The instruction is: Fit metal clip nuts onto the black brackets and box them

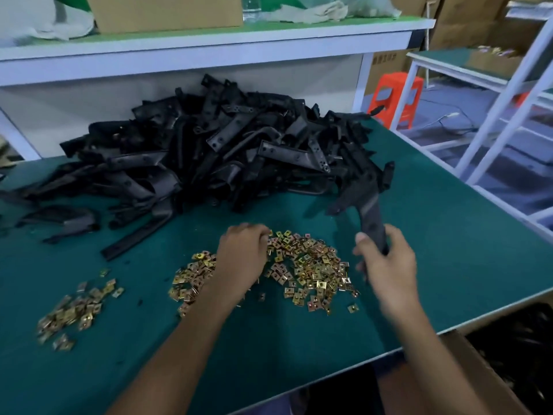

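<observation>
Fingers (365,240) of the right hand (389,265) are gripping the lower end of one black bracket (372,214): thumb on its left face, the others curling round its right edge. Bracket is standing tilted above the table (454,241), its upper end reaching back to the right fringe of the bracket pile (224,151). Whether it is touching the pile cannot be told. Right hand is showing some blur.

Left hand (239,259) is lying palm down over the main heap of clip nuts (311,265), with its fingers (260,233) bending down into the far side of the heap. Fingertips are hiding among the nuts, so whether they are pinching one cannot be told.

Main heap is sitting at the near middle of the table, between the two hands and spreading under the left wrist. Smaller heap of nuts (74,313) is lying well apart to the left. Bracket pile is filling the back of the table, under the shelf (209,40).

Cardboard box (469,363) is standing open beside the table's near right corner, lower than the tabletop. Dark parts (523,354) are lying inside it, too dim to identify. Second carton (167,10) and pale cloth (311,10) are resting on the shelf. Orange stool (398,91) is standing on the floor beyond the table's right end.
</observation>
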